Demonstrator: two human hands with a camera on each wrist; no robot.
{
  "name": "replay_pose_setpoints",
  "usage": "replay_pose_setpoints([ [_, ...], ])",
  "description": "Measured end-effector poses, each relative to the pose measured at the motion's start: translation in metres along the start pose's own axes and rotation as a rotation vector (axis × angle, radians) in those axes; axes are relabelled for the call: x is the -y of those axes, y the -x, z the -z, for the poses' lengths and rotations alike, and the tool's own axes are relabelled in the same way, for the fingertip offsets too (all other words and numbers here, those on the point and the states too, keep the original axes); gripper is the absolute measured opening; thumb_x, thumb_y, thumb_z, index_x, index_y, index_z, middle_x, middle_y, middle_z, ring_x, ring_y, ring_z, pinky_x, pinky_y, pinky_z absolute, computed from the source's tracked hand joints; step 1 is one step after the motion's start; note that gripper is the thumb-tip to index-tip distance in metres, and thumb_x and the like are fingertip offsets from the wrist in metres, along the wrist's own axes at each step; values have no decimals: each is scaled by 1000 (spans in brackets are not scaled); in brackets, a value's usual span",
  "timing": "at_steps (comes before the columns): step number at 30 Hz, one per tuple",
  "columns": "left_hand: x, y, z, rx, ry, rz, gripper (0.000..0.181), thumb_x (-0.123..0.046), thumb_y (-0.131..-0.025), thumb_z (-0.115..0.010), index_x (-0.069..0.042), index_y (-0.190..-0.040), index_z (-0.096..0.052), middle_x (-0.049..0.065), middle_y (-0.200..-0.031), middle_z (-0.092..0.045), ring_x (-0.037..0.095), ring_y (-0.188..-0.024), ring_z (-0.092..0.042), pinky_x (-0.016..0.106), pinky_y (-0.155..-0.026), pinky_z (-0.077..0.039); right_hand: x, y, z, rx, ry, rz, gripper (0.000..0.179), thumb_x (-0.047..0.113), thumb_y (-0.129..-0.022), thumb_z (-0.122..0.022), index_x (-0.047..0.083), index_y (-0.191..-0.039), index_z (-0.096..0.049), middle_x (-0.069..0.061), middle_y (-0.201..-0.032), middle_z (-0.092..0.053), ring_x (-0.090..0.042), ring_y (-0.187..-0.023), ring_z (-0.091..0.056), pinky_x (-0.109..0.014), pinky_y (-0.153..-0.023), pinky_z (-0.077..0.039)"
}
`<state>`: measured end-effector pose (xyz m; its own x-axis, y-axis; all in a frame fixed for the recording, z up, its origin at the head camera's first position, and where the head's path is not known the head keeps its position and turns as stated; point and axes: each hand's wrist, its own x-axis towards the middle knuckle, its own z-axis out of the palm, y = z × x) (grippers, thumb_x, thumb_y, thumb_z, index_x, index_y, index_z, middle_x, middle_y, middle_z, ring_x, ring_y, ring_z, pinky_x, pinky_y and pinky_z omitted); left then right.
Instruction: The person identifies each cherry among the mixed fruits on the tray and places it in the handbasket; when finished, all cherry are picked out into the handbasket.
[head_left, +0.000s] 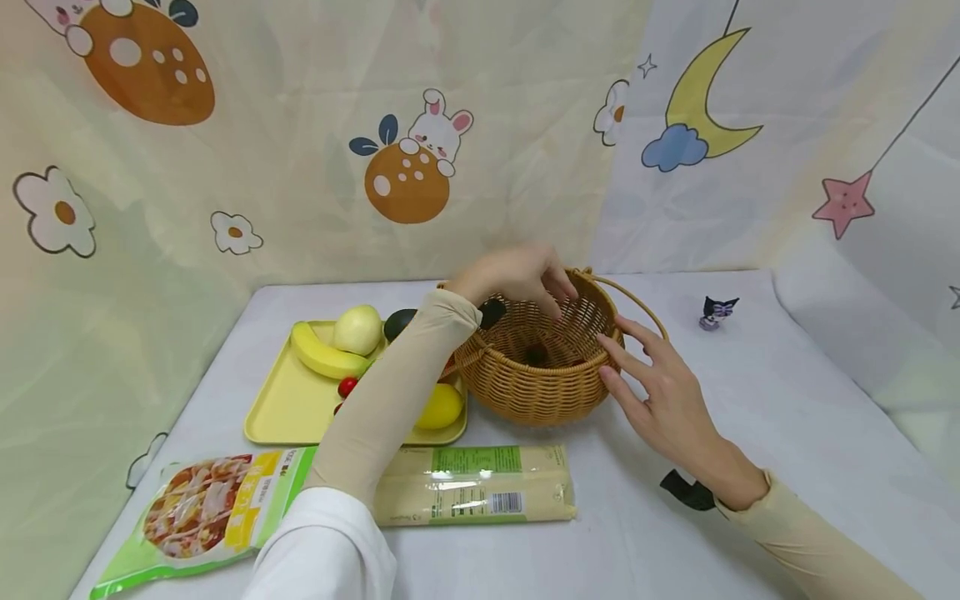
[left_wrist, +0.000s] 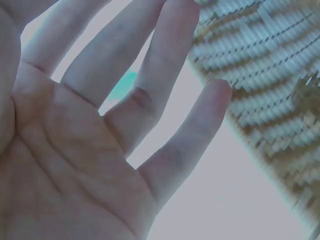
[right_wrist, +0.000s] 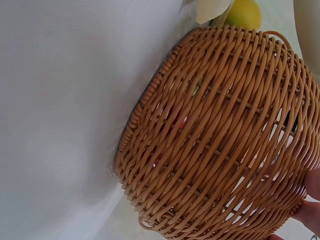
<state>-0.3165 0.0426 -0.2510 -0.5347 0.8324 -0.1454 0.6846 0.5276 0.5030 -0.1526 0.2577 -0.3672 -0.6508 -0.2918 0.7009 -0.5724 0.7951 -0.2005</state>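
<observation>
A brown wicker basket stands on the table, its handle tipped to the right. Over its opening hovers my left hand, fingers spread and bent a little, holding nothing; the left wrist view shows its bare palm beside blurred wicker. The fairly straight fingers of my right hand touch the basket's right rim, as the right wrist view also shows, with fingertips at the weave. Something dark lies inside, and bits of red show through the wicker.
Left of the basket is a yellow tray with a banana, a pale round fruit, a lemon and small red fruits. In front lie a green food bag and a long package. A small figurine stands at right.
</observation>
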Motion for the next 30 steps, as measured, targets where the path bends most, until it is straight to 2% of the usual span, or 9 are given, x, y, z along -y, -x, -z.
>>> replay_pose_setpoints([
  [4,-2,18,20,-94,41,-19,40,-14,-89,-80,-8,-128,-73,8,-122,-76,17,-113,-72,29,-98,-56,0,-3,1,-4,-1,6,49,9,-91,-73,11,-139,-66,-20,-151,-54,-39,-132,-55,-54,-98,-48],
  [7,0,36,30,-139,62,-23,38,-11,-89,-80,-7,-126,-74,9,-123,-76,18,-111,-72,30,-97,-57,-1,-4,1,-4,-4,2,48,9,-91,-73,11,-139,-66,-20,-151,-54,-39,-133,-54,-54,-98,-48],
  [9,0,49,33,-158,39,1,38,-12,-89,-80,-10,-126,-74,7,-125,-75,18,-108,-73,30,-94,-57,0,-3,1,-1,-5,1,48,9,-91,-73,10,-139,-66,-20,-151,-54,-40,-133,-54,-54,-98,-48],
  [13,3,81,36,-181,-71,77,35,-20,-90,-81,-20,-125,-76,-2,-126,-75,16,-103,-69,31,-89,-56,0,-2,0,1,-9,-2,48,9,-91,-73,11,-138,-66,-20,-150,-54,-40,-132,-55,-53,-97,-48],
  [20,23,143,32,-198,-219,174,35,-19,-86,-84,-20,-120,-78,-1,-111,-80,20,-92,-67,33,-78,-54,2,-1,-1,-3,-10,-5,46,10,-91,-72,11,-137,-67,-20,-150,-54,-40,-132,-55,-54,-97,-48],
  [24,40,180,27,-205,-275,246,34,-17,-85,-84,-18,-118,-79,-1,-111,-80,19,-92,-68,34,-78,-55,2,-3,-2,-8,-9,-6,46,9,-91,-73,11,-137,-67,-20,-151,-54,-40,-133,-55,-51,-98,-47],
  [26,47,198,21,-203,-295,268,33,-18,-85,-84,-18,-118,-80,-1,-112,-80,18,-91,-69,35,-78,-55,2,-3,-3,-11,-8,-6,47,9,-91,-73,11,-137,-67,-19,-150,-55,-39,-133,-55,-45,-100,-47],
  [28,54,214,14,-200,-297,289,32,-20,-85,-85,-19,-117,-80,-1,-111,-80,17,-89,-69,34,-75,-55,2,-2,-3,-14,-12,-7,47,8,-90,-73,11,-137,-68,-19,-150,-55,-39,-133,-55,-34,-105,-45],
  [30,59,229,5,-201,-293,314,32,-21,-84,-85,-21,-116,-80,-2,-110,-80,16,-88,-67,33,-74,-54,3,-2,-3,-16,-17,-8,47,8,-90,-74,11,-136,-68,-19,-150,-55,-39,-133,-55,-30,-105,-43],
])
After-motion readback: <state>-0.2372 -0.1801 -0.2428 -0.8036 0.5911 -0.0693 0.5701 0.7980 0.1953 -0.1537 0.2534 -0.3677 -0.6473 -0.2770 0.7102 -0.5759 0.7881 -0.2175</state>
